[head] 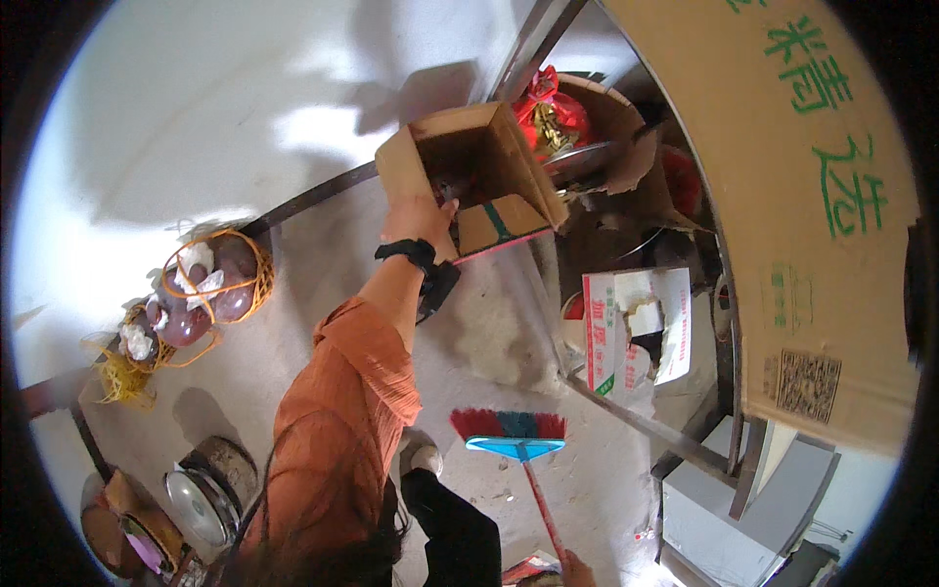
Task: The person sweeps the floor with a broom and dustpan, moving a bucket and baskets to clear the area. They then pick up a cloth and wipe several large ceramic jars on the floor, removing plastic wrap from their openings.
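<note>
My left hand [422, 221] grips the near edge of a cardboard box [400, 165], thumb over the rim. The box is tilted with its opening towards me, and its inside is dark. A black band is round the left wrist. At the bottom edge my right hand [578, 571], only partly in view, is closed on the red handle of a broom [546, 506]. The broom's blue head with red and dark green bristles [508, 423] lies at the floor, to the right of my shoe.
Brown jars [233, 297] in orange netting stand by the wall at left, with pot lids [196, 506] below. A metal-framed rack [645, 433] at right holds a torn white carton [601, 308], a red bag [568, 117] and a large cardboard carton [807, 293]. A grey-white box [711, 513] is lower right.
</note>
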{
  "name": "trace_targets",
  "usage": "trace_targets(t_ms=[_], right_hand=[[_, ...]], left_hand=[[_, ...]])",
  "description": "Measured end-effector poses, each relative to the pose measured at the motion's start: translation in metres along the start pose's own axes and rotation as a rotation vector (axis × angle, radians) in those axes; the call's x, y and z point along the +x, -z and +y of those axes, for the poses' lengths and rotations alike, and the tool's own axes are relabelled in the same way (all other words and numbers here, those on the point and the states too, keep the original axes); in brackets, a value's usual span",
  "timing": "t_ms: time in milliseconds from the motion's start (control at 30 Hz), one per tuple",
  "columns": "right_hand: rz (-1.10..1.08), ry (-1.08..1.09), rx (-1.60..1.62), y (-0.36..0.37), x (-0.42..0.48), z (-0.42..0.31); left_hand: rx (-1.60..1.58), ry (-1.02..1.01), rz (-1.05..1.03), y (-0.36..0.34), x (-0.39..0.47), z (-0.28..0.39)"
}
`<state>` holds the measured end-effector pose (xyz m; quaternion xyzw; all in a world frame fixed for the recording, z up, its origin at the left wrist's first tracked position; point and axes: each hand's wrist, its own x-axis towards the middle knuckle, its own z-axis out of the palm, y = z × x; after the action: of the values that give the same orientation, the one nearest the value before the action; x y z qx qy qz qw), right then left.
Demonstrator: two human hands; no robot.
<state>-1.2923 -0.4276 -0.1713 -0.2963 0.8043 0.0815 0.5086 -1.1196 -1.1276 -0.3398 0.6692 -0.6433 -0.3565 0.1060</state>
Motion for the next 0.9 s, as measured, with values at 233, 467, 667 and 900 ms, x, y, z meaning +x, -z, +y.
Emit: trace_targets(t_ms=[233, 467, 667, 900], right_hand=[[0.201, 0.028, -0.038, -0.073, -0.005, 0.041], [0.214, 0.157, -0.266, -0.011, -0.009, -0.046], [0.016, -0.089, -0.48, 0.077, 0.064, -0.131], [0.177, 0.3, -0.616, 0.113, 0.185, -0.312]], left_hand=[[-0.456, 0.358, -0.266, -0.054, 0.049, -0.03], [-1.049, 0.195, -0.158, 0.003, -0.071, -0.149], [-1.096, 0.332, -0.02, 0.082, -0.227, -0.211], [-1.206, 0.813, 0.284, 0.111, -0.37, -0.323]])
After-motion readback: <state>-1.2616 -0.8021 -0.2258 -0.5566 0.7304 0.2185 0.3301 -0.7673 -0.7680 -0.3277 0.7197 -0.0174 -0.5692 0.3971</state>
